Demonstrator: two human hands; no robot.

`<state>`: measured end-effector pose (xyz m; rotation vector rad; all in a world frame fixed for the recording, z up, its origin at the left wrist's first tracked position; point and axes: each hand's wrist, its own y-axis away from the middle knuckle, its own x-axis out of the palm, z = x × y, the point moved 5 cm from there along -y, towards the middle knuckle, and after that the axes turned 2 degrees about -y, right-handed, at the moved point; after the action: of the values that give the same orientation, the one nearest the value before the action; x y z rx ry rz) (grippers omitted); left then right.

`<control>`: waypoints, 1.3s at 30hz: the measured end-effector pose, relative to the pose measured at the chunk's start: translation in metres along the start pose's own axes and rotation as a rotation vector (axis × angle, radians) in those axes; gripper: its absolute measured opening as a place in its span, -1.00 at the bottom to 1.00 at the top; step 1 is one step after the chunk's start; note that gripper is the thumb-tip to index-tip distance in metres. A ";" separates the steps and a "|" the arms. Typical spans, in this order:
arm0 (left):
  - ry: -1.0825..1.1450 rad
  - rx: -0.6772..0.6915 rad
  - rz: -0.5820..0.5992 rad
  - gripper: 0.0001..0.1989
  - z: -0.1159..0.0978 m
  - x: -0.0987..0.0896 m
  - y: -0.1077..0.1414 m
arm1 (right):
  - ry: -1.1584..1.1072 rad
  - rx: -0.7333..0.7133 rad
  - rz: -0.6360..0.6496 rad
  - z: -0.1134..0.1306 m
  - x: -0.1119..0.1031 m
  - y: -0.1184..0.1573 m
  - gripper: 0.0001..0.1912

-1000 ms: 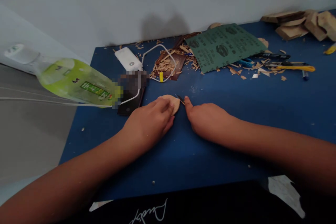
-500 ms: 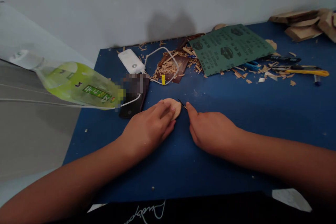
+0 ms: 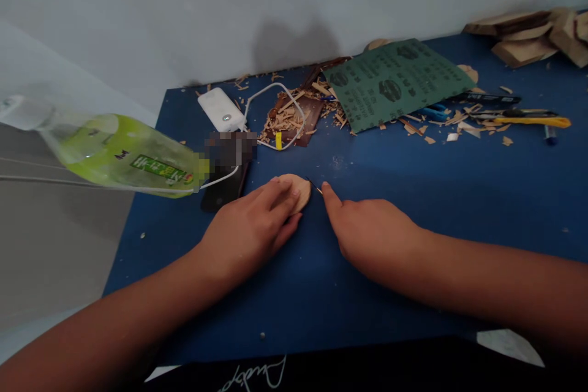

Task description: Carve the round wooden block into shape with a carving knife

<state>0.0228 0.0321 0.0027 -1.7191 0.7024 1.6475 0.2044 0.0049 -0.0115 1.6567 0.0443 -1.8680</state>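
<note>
Left hand [image 3: 250, 226] shut over a wood disc [image 3: 294, 193], fingers curved across its top and pressing it flat on the blue worktop [image 3: 390, 294]; this placement appears to steady the disc. The disc lies between the two hands, its right edge exposed. Right hand [image 3: 367, 236] is closed at the fingertips, seemingly pinching a thin blade [image 3: 315, 187], whose handle cannot be seen. The blade tip sits at the exposed edge, angled in toward the disc, just beside the left hand's fingers. Ahead of the hands, wood shavings [image 3: 287, 119] lie heaped beyond the disc. Sandpaper [image 3: 395, 82] lies ahead of the right hand, with a yellow utility knife [image 3: 528, 122] farther right, both kept away from the hands' working area. A power bank [image 3: 221, 110] lies ahead of the left hand.
</note>
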 end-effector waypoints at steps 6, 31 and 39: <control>0.014 -0.026 0.006 -0.63 0.001 0.001 0.001 | -0.065 0.018 0.041 -0.004 -0.005 0.000 -0.23; 0.002 -0.004 0.009 -0.66 -0.002 0.001 -0.004 | -0.084 0.198 -0.002 -0.013 0.002 -0.015 -0.59; 0.048 -0.032 0.047 -0.69 -0.002 0.001 -0.005 | -0.026 0.184 0.020 -0.009 0.000 -0.021 -0.65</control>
<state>0.0281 0.0335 0.0026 -1.7826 0.7475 1.6626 0.2025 0.0253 -0.0208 1.7472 -0.1594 -1.9266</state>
